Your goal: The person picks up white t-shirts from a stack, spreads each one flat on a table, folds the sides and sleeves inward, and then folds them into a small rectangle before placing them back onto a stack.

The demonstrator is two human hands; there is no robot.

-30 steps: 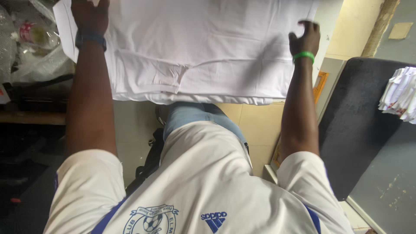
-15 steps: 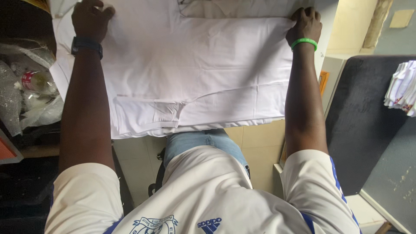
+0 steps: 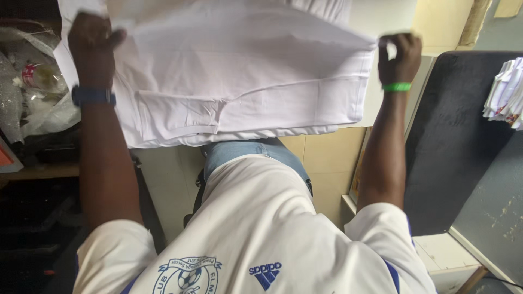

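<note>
A white garment point(image 3: 239, 92) lies spread over the surface, its near edge hanging toward the person. Both hands are clamped on its top layer, the left hand point(image 3: 90, 41) and right hand point(image 3: 400, 54) at opposite sides. Crumpled plastic bags point(image 3: 32, 92) sit left; a dark panel point(image 3: 457, 136) stands right, above a pale tiled floor point(image 3: 321, 163).

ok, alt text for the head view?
Seen from above, a person's left hand and right hand pinch and lift the top layer of a white garment spread on a surface; a dark panel stands at right.
</note>
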